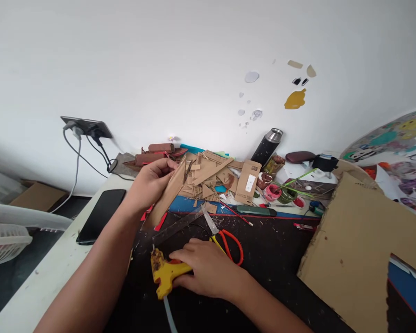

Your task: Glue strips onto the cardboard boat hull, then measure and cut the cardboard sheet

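Observation:
My left hand (pixel 152 182) is closed on a long strip of cardboard (pixel 166 199), which it holds tilted above the desk. Lower down, my right hand (pixel 208 266) is wrapped round the handle of a yellow hot glue gun (pixel 164 273). The glue gun's nozzle points away toward the cardboard strip, and a pale glue stick (pixel 169 314) sticks out of its near end. Just beyond my right hand lie scissors (pixel 229 240) with orange-red and yellow handles. A clear ruler (pixel 176 226) rests on the dark mat between the two hands.
Cardboard scraps (pixel 211 175) are heaped along the wall beside brown model boats (pixel 152 155). A black flask (pixel 266 145), paint pots (pixel 273 192) and a green cutter (pixel 256 211) stand or lie to the right. A large cardboard sheet (pixel 360 245) fills the right side; a phone (pixel 102 215) lies left.

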Demonstrator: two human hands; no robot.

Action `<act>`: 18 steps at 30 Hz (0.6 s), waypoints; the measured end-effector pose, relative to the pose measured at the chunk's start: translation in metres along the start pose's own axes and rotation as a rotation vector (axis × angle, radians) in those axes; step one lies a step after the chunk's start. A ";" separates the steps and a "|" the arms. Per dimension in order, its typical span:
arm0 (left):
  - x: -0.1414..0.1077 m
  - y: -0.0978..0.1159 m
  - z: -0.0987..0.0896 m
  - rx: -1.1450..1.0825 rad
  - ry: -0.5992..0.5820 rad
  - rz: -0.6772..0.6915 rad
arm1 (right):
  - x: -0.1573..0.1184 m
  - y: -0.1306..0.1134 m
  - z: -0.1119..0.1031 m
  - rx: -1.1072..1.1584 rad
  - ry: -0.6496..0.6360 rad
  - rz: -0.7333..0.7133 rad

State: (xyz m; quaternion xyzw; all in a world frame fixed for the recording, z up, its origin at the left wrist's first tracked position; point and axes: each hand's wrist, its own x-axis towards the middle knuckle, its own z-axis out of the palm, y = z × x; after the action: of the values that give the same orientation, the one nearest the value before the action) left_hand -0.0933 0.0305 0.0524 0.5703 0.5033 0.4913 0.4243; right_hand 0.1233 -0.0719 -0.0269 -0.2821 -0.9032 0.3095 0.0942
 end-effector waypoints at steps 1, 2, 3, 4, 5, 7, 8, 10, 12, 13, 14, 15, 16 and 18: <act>0.001 -0.001 0.003 -0.022 -0.025 -0.035 | -0.002 0.001 -0.002 0.055 0.028 0.011; 0.001 -0.001 0.005 -0.033 -0.052 -0.061 | -0.003 0.002 -0.004 0.121 0.067 0.026; 0.001 -0.001 0.008 -0.032 -0.077 -0.078 | -0.003 0.003 -0.006 0.203 0.116 0.053; 0.001 -0.002 0.011 -0.021 -0.098 -0.084 | -0.003 0.004 -0.009 0.298 0.176 0.094; 0.001 -0.002 0.013 -0.007 -0.118 -0.082 | -0.002 0.006 -0.011 0.407 0.243 0.144; 0.001 -0.002 0.019 0.015 -0.158 -0.071 | 0.003 0.009 -0.017 0.651 0.391 0.256; 0.001 -0.003 0.021 0.012 -0.177 -0.068 | 0.006 0.012 -0.020 0.777 0.462 0.295; 0.000 -0.004 0.026 -0.017 -0.217 -0.079 | 0.014 0.017 -0.027 0.961 0.616 0.329; 0.000 -0.007 0.030 -0.037 -0.246 -0.099 | 0.021 0.021 -0.034 1.061 0.770 0.345; -0.001 -0.009 0.032 -0.032 -0.253 -0.100 | 0.024 0.023 -0.037 1.099 0.818 0.347; -0.002 -0.011 0.033 -0.013 -0.254 -0.092 | 0.027 0.025 -0.039 1.127 0.863 0.352; -0.002 -0.013 0.035 0.021 -0.248 -0.075 | 0.029 0.026 -0.041 1.152 0.901 0.348; -0.003 -0.015 0.037 0.070 -0.235 -0.051 | 0.030 0.027 -0.041 1.172 0.930 0.343; -0.006 -0.017 0.041 0.201 -0.187 0.001 | 0.031 0.027 -0.039 1.197 0.966 0.327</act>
State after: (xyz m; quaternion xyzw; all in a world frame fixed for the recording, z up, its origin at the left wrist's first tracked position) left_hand -0.0554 0.0272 0.0285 0.6534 0.5079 0.3836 0.4098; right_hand 0.1239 -0.0167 -0.0127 -0.4162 -0.3889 0.5964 0.5655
